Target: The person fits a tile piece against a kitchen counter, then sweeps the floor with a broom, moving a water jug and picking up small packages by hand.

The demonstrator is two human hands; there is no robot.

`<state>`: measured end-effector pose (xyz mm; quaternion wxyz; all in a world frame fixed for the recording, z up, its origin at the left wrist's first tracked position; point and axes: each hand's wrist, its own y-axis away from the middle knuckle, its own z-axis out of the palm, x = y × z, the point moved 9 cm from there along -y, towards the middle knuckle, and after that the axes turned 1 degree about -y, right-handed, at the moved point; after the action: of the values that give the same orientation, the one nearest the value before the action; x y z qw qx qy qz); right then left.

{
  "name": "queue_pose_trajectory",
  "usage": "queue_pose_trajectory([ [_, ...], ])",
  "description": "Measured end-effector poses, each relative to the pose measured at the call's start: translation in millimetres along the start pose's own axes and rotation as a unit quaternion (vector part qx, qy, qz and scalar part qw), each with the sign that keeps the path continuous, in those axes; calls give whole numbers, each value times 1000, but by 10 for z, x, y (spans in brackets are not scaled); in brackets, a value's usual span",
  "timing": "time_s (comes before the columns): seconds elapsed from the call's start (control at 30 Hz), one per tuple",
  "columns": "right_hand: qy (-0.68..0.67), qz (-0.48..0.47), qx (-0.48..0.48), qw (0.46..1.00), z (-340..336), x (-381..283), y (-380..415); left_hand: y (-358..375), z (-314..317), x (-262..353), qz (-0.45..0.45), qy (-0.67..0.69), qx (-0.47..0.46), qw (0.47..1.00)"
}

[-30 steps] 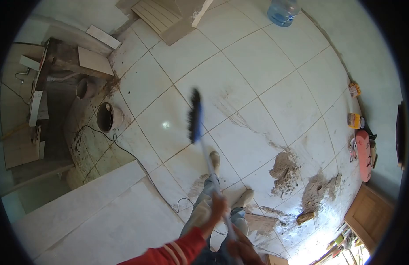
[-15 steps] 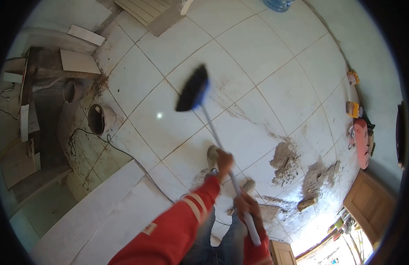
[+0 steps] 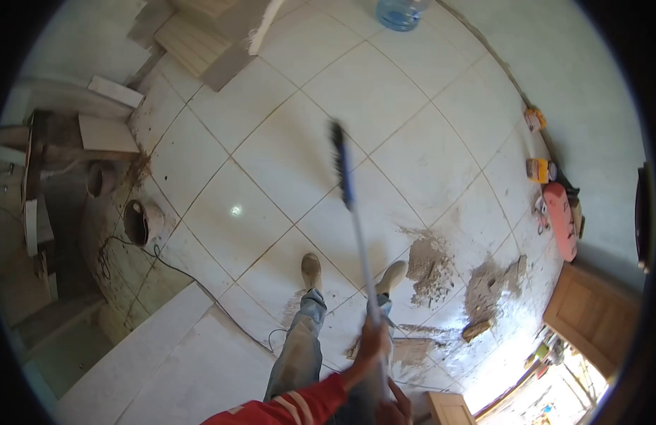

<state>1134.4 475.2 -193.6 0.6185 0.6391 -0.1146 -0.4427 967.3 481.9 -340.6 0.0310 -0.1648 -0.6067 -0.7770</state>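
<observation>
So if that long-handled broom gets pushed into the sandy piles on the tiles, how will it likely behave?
The broom probably stays stiff: its handle runs straight from the hands to the head. The bristles look likely to flex. The sandy piles look loose and crumbly, so they'd probably spread and smear rather than slide whole.

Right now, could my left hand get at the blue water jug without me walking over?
Probably not. The left hand grips the broom handle near your body, while the water jug stands far across the tiled floor.
</observation>
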Motion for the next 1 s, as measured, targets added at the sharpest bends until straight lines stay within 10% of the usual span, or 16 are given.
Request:
queue_pose_trajectory([
  [0.1,246,-78,-72,963,719,-963,-1289,-1065,-771,1129,165,-131,125,970],
  [0.13,265,-302,-50,914,941,-1348,-1722,-1282,-879,1579,194,-118,150,962],
  [0.33,490,-212,-50,844,769,-2302,-3646,-2903,-756,2638,182,-273,293,898],
  [0.5,393,-210,-37,894,-1651,-1969,-3341,-3409,1096,389,161,-496,231,822],
  [0.73,380,-33,141,913,-4638,-965,-20,-887,3627,-3625,-98,-504,-47,857],
  [0.83,380,96,250,885,-4885,-637,41,-286,3992,-3404,-31,-502,-1,864],
  [0.9,433,122,470,759,-4666,-574,-933,-120,3926,-2944,115,-434,77,890],
  [0.93,414,61,364,832,-4592,-681,-848,-461,3769,-3006,-17,-455,-28,890],
  [1.0,278,-29,110,954,-3955,-1613,-509,-1102,3477,-2002,110,-443,45,889],
])
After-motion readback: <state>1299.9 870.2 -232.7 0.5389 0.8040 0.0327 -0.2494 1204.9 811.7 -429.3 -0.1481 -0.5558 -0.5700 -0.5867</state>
